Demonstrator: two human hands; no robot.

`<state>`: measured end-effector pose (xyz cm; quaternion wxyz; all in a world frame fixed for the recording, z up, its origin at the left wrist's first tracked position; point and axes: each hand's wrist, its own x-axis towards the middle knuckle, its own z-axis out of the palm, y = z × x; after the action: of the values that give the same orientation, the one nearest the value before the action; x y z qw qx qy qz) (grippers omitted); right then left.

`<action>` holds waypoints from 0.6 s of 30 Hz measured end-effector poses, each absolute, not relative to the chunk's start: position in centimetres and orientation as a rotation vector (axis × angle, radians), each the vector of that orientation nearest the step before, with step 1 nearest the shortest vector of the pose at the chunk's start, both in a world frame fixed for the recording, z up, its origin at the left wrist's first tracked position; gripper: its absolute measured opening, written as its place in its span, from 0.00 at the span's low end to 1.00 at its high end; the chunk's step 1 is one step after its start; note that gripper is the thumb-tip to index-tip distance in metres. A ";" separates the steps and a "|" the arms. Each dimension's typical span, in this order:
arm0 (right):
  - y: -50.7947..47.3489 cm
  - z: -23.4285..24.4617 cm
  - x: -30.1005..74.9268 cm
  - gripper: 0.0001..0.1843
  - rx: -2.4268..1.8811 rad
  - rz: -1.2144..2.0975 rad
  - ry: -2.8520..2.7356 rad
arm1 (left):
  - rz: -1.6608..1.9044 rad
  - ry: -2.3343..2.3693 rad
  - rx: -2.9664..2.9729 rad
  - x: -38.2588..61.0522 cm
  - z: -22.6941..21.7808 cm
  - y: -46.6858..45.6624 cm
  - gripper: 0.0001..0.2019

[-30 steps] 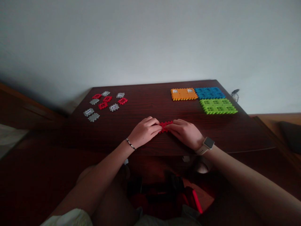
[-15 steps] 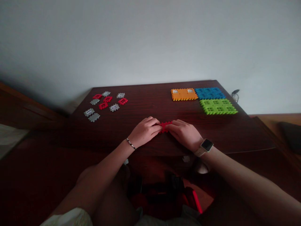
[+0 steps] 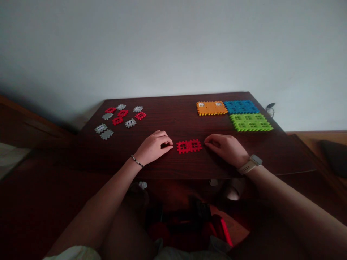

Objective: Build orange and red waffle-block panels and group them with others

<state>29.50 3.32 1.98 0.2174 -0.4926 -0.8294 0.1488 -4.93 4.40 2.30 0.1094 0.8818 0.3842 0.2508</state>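
In the head view, both hands have let go and drawn apart. The left hand [image 3: 153,147], loosely curled, rests just left of the joined red tiles [image 3: 189,146]; the right hand [image 3: 226,148], also loosely curled, rests just right of them. Neither pinches anything. The tiles lie flat on the dark table [image 3: 173,119], between the hands. Loose gray tiles [image 3: 106,134] and red tiles [image 3: 117,121] lie further left; orange [image 3: 211,108], blue [image 3: 241,107] and green panels [image 3: 251,122] lie further right.

A panel [image 3: 189,146] (joined tiles) lies between both hands [image 3: 153,147] [image 3: 226,150].
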 end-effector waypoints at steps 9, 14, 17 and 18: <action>3.3 1.9 28.4 0.10 -1.378 0.494 -2.314 | 0.763 1.173 2.511 -3.9 1.5 3.9 0.03; 3.5 2.0 28.2 0.11 -1.383 0.521 -2.307 | 0.757 1.181 2.522 -3.5 1.4 3.9 0.03; 3.5 2.1 28.1 0.10 -1.359 0.522 -2.304 | 0.758 1.178 2.531 -3.5 1.3 3.9 0.03; 3.4 2.1 28.1 0.10 -1.352 0.522 -2.301 | 0.761 1.174 2.529 -3.5 1.2 3.9 0.03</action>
<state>28.09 3.44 2.06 0.2096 -0.4863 -0.8273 0.1877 -3.46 3.94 1.24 0.1252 0.8682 0.4029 0.2612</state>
